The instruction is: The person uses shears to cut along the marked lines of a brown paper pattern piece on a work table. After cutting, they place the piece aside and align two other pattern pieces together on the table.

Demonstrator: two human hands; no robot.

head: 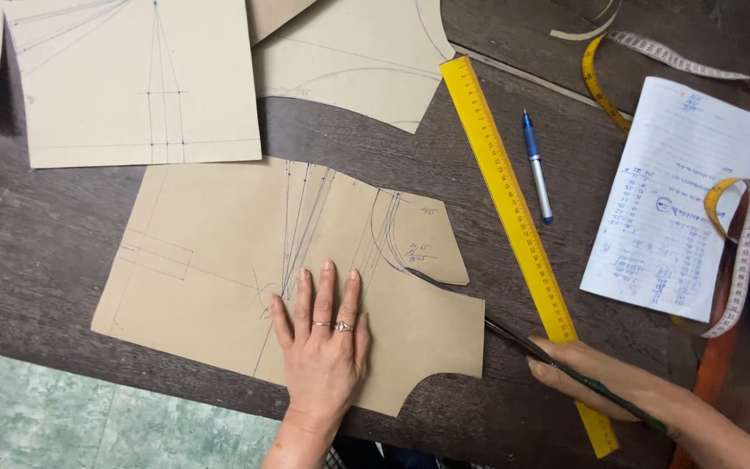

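Note:
A brown paper pattern piece (219, 260) with pencilled lines lies flat on the dark wooden table (36, 252). My left hand (323, 334) presses flat on its lower middle, fingers together, rings on two fingers. My right hand (596, 378) at the lower right grips dark scissors (514, 339). Their blades reach left into a curved cut at the pattern's right edge, below a partly freed curved flap (427, 243).
A yellow ruler (514, 217) lies diagonally right of the pattern, partly under my right hand. A blue pen (537, 169), a written white sheet (674, 200) and a yellow tape measure (740, 226) lie further right. Other pattern pieces (132, 78) sit at the top.

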